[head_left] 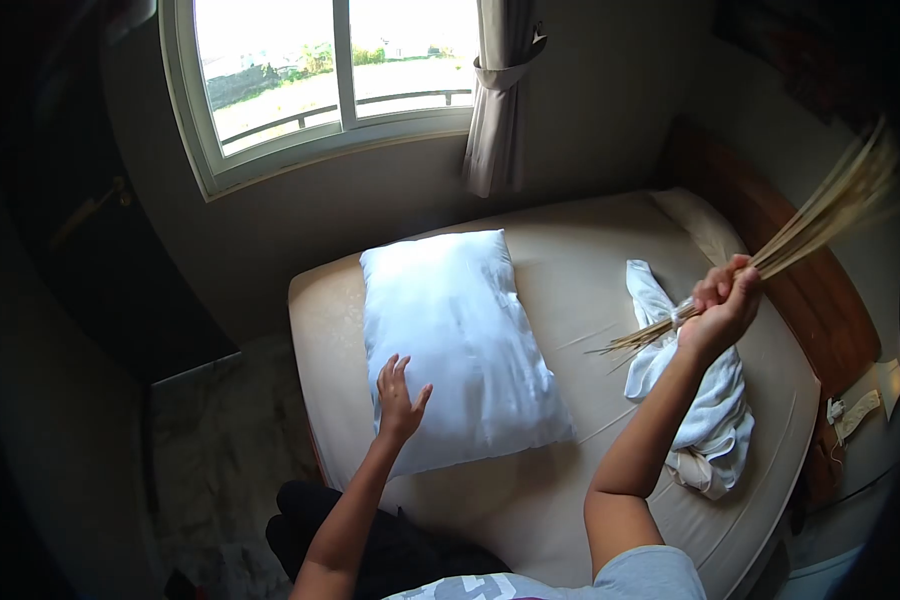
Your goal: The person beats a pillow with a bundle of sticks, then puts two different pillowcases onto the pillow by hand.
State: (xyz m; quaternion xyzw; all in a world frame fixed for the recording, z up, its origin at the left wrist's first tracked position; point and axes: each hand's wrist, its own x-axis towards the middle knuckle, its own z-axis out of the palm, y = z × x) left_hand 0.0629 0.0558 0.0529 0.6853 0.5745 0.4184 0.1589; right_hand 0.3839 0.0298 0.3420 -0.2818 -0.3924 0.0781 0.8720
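A white pillow (pixel 445 330) lies flat on the bed (pixel 560 240), which has a beige fitted sheet. My left hand (pixel 398 402) is over the pillow's near left part, fingers spread and holding nothing. Raised on the right, my right hand (pixel 722 308) is wrapped around a stick broom (pixel 820 210), a bundle of thin straw-coloured sticks bound near the grip. Its long bristles fan out to the upper right, and the short stick ends point down to the left. Below that hand, a crumpled white cloth (pixel 715 425) rests on the sheet.
A wooden headboard (pixel 820 290) borders the bed on the right. Behind the bed are a sliding window (pixel 345 130) and a tied grey curtain (pixel 495 110). A dark door (pixel 90 210) stands at the left, beside a strip of floor (pixel 220 430).
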